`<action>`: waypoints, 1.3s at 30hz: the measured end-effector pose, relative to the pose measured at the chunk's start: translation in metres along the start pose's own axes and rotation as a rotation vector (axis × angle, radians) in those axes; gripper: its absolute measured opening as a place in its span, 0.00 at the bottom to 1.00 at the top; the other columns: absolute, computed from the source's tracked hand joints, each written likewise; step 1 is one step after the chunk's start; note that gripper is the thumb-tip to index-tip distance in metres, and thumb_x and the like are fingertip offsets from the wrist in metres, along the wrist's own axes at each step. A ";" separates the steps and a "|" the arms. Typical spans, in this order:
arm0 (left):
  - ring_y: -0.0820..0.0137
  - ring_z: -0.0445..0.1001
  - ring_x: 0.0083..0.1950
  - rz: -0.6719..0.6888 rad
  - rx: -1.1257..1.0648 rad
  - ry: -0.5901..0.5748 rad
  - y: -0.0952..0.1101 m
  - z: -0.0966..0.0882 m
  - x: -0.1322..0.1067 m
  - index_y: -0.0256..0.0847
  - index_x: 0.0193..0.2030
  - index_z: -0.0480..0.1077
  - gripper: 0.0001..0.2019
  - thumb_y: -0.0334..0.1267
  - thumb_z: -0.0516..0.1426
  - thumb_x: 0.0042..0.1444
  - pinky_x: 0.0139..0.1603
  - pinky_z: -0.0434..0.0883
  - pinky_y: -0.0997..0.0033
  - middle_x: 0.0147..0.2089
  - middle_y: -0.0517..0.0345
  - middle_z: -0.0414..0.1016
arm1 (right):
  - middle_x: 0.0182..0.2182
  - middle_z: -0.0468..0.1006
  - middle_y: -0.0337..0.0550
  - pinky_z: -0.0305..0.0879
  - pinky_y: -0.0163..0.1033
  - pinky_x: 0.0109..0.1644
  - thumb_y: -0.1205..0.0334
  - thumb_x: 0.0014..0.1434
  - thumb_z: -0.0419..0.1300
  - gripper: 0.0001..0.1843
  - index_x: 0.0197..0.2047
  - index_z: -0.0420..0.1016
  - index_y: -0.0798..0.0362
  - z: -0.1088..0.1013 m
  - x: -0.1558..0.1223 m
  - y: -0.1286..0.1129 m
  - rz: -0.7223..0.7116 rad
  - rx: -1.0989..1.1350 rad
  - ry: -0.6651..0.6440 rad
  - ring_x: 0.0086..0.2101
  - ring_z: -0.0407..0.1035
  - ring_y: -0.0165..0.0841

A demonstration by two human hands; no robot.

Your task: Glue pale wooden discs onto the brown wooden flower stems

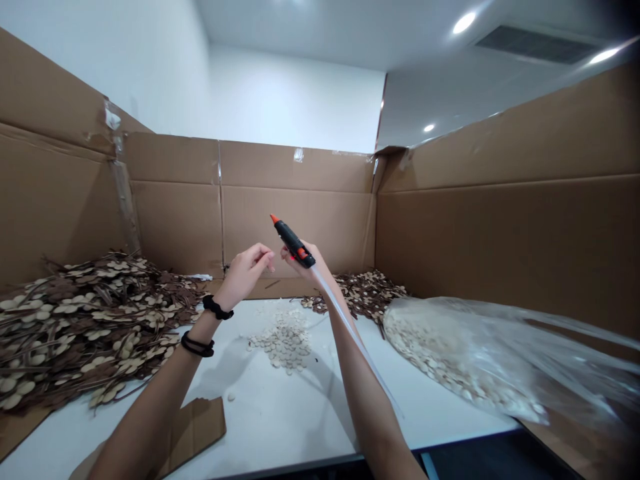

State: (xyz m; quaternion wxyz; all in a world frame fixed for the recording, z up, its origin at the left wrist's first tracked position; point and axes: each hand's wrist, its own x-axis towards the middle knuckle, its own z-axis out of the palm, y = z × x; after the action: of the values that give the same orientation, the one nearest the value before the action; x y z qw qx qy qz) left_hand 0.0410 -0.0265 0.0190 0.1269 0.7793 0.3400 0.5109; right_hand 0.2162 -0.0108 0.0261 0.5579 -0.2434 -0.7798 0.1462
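Observation:
My right hand is wrapped around a black glue gun with an orange tip that points up and to the left. A long clear glue stick trails from its back end along my forearm. Beside it, on the left, my left hand is raised with its fingers curled and the fingertips close to the thumb; anything in them is too small or hidden to make out. Below both hands, a loose pile of small pale discs lies on the white table. One single disc lies apart from it.
A large heap of brown stems with pale, petal-like pieces fills the left side. A smaller heap lies at the back right. A clear plastic bag of pale discs rests on the right. Cardboard walls surround the table; a cardboard piece lies at the front.

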 end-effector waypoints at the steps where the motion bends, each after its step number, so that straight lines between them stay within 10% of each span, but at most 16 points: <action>1: 0.72 0.67 0.29 0.006 -0.016 0.019 0.000 0.000 0.000 0.40 0.36 0.67 0.11 0.44 0.50 0.62 0.30 0.60 0.73 0.29 0.60 0.74 | 0.27 0.70 0.41 0.60 0.36 0.35 0.53 0.51 0.59 0.13 0.32 0.69 0.56 -0.001 0.000 0.001 0.018 0.013 0.019 0.28 0.62 0.30; 8: 0.68 0.72 0.41 0.133 0.010 0.161 0.002 0.002 -0.001 0.42 0.47 0.69 0.11 0.41 0.52 0.61 0.37 0.65 0.72 0.42 0.55 0.75 | 0.27 0.67 0.39 0.55 0.31 0.26 0.48 0.53 0.60 0.16 0.33 0.72 0.54 -0.002 -0.004 0.007 0.185 0.229 -0.057 0.26 0.59 0.26; 16: 0.65 0.71 0.46 0.391 0.191 0.254 0.002 0.008 -0.002 0.44 0.42 0.75 0.07 0.39 0.59 0.57 0.49 0.66 0.63 0.42 0.55 0.77 | 0.28 0.69 0.40 0.62 0.35 0.38 0.50 0.52 0.62 0.13 0.31 0.71 0.53 0.002 -0.005 0.007 0.180 0.369 -0.054 0.32 0.64 0.30; 39: 0.66 0.65 0.38 0.229 0.219 0.303 0.019 0.007 -0.006 0.42 0.27 0.64 0.10 0.38 0.55 0.59 0.42 0.62 0.66 0.31 0.58 0.69 | 0.23 0.65 0.37 0.58 0.35 0.31 0.43 0.51 0.61 0.21 0.31 0.69 0.55 0.005 -0.001 -0.005 0.027 0.080 -0.067 0.26 0.58 0.28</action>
State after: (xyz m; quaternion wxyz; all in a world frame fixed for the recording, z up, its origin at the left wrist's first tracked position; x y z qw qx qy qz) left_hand 0.0529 -0.0430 0.0220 -0.0702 0.7362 0.3179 0.5933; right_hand 0.2103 -0.0154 0.0262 0.5390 -0.2262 -0.7881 0.1929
